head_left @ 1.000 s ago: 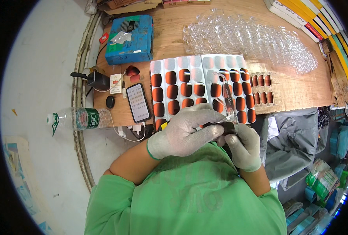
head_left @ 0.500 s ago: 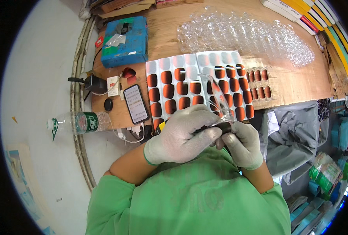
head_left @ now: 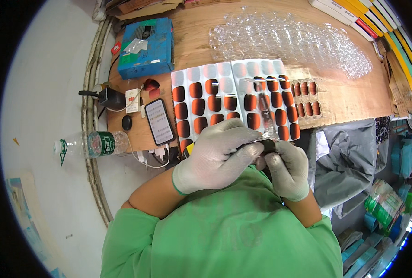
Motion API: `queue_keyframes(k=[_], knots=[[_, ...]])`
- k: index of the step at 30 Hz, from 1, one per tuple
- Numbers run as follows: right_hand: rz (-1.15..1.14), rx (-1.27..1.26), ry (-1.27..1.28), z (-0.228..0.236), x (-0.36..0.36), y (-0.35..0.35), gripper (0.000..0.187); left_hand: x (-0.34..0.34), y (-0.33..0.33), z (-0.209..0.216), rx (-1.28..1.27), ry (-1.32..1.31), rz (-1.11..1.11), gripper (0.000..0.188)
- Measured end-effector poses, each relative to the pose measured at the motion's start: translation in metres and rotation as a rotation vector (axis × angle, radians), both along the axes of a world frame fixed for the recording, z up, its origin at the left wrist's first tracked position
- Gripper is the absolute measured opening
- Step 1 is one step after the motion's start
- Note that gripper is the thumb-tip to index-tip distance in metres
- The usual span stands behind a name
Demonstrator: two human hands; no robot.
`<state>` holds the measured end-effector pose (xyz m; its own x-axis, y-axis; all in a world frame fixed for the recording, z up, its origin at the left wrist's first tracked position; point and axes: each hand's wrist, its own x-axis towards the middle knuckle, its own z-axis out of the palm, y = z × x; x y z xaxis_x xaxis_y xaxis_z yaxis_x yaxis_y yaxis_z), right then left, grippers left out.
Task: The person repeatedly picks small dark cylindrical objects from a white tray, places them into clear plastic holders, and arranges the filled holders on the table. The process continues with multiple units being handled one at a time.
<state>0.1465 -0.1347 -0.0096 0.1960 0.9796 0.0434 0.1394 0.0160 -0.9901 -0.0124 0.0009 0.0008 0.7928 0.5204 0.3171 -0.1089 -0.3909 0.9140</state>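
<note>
In grey-white gloves, my two hands meet low over the near edge of the table. My left hand (head_left: 220, 160) pinches a dark rounded lens (head_left: 268, 147) from the left with thumb and fingers. From the other side my right hand (head_left: 287, 170) grips the same piece. A clear plastic frame (head_left: 267, 116) sticks up from between the fingers; the grip hides its lower end. Behind the hands lie white sheets (head_left: 237, 88) bearing rows of orange-to-black rounded lenses (head_left: 198, 107), with several spots bare.
Clear plastic frames (head_left: 289, 41) lie heaped at the back. Several with dark lenses (head_left: 308, 98) sit right of the sheets. On the left are a phone (head_left: 160, 123), a blue box (head_left: 146, 48), a black charger (head_left: 112, 98) and a plastic bottle (head_left: 94, 144). Grey cloth (head_left: 347, 157) hangs at the right.
The clear frame between my hands has tipped more upright, and the dark lens has turned. Both hands keep their grip in nearly the same place.
</note>
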Motion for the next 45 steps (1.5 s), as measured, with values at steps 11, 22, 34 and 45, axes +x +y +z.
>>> queue_keyframes(k=[11, 22, 34, 45], knots=[[0.044, 0.048, 0.006, 0.002, 0.012, 0.004, 0.017, -0.002, 0.000, 0.001, 0.067, -0.060, -0.090, 0.017], [-0.156, 0.024, -0.230, -0.004, 0.009, 0.011, 0.012, 0.018, -0.004, -0.008, 0.212, 0.190, 0.114, 0.020], [-0.703, -0.365, -0.908, -0.097, 0.241, 0.029, 0.019, 0.085, 0.223, -0.109, 0.609, 0.479, 0.625, 0.059], [-0.613, -0.321, -0.986, -0.110, 0.226, 0.062, 0.033, 0.111, 0.319, -0.173, -0.581, 0.538, 0.467, 0.063]])
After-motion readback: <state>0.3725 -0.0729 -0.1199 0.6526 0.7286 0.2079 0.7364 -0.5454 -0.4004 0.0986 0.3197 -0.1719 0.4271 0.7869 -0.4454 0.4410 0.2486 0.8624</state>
